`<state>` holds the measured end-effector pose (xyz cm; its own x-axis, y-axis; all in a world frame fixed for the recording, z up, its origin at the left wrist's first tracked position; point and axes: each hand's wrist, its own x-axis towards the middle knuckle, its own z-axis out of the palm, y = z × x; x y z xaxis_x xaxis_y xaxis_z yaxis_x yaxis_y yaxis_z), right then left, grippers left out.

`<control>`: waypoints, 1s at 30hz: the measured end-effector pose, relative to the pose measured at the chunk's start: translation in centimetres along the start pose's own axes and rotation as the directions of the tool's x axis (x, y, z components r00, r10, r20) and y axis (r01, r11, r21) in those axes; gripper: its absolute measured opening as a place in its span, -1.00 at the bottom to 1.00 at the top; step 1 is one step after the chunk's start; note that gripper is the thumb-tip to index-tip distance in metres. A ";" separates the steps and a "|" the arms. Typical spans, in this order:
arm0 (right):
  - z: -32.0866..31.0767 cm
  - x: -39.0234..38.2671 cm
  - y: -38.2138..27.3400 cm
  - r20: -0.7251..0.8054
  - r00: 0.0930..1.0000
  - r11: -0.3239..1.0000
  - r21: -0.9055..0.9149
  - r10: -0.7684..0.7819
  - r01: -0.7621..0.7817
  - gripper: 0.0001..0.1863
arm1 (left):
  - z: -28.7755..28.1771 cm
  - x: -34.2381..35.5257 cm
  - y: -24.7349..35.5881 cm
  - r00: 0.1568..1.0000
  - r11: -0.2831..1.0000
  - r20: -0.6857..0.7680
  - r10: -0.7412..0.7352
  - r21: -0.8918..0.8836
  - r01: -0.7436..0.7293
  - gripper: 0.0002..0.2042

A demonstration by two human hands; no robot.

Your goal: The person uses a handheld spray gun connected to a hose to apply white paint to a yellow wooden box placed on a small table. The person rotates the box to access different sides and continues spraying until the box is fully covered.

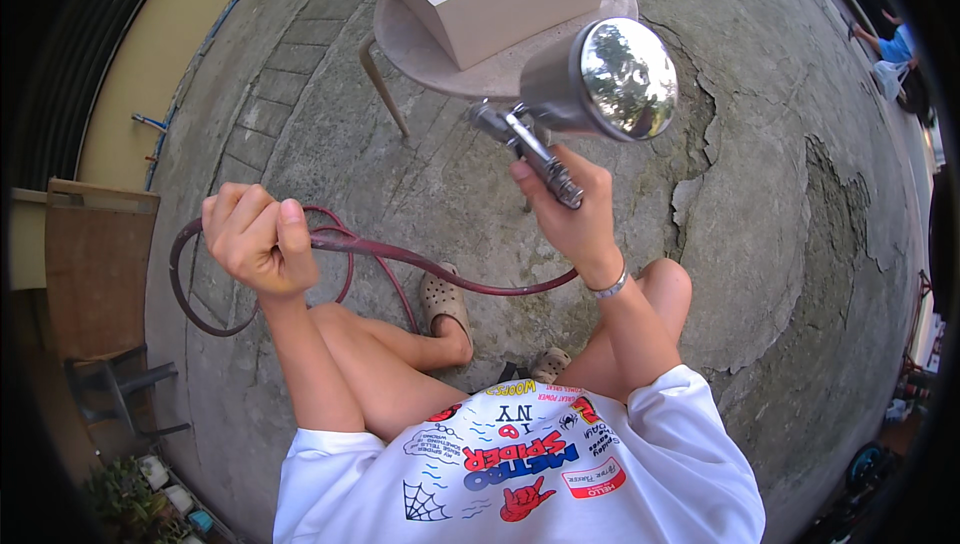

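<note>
My left hand (pixel 258 237) is closed around a dark red hose (pixel 440 274), which loops beneath it and runs across to the right side under my right hand. My right hand (pixel 570 209) grips a silver spray gun (pixel 540 154) by its handle, with a large shiny metal cup (pixel 625 79) on top. Behind the gun, a white open box (pixel 480 14) with a light brown interior rests on a round beige table (pixel 410 54) with thin metal legs.
Cracked concrete (pixel 760 204) surrounds my feet in beige clogs. At the left are a yellow wall (pixel 150 54), a wooden board (pixel 95 269), a dark chair (pixel 125 384) and plants (pixel 135 499). A person in blue (pixel 890 44) is at the far right.
</note>
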<state>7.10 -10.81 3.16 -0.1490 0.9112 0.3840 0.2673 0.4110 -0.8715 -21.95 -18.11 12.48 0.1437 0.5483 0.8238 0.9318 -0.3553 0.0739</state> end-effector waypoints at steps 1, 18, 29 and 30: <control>0.1 -0.2 -0.5 0.028 0.999 1.000 0.005 -0.022 0.022 -0.72 | 0.0 0.0 0.0 1.000 1.000 -0.002 -0.002 0.000 0.002 -0.71; -10.8 9.8 8.7 -0.525 0.851 0.948 -0.283 -0.024 -0.148 -0.51 | 0.9 0.6 2.2 0.997 0.999 0.080 0.020 -0.028 -0.018 -0.69; -7.0 4.7 1.9 -0.263 0.937 0.973 0.081 0.229 -0.215 -0.66 | 0.2 0.3 -0.1 0.999 0.999 -0.034 -0.029 -0.028 0.028 -0.68; -5.9 3.8 0.6 -0.207 0.952 0.970 0.131 0.227 -0.203 -0.70 | 0.0 0.2 -0.3 0.999 0.999 -0.041 -0.029 -0.027 0.028 -0.68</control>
<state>12.30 -6.93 5.86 0.1162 0.9661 0.2304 0.1654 0.2099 -0.9636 -22.21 -17.85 12.59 0.1030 0.5270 0.8436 0.9259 -0.3606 0.1123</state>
